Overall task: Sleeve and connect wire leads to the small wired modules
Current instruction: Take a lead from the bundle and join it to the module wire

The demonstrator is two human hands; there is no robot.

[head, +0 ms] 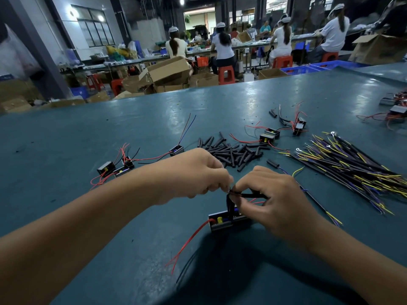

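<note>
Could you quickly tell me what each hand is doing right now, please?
Left hand: pinching the black wire lead end.
Right hand: gripping the same lead, above the module.

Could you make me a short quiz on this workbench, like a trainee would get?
1. True or false: the pile of black sleeves lies beyond the two hands.
2. Which side of the table holds the bundle of yellow and black leads? A. the person's left B. the person's right C. the near edge, under the arms
3. Fill in: the module below the left hand and right hand has a loose ___ wire trailing toward the near edge.

Key: 1 true; 2 B; 3 red.
</note>
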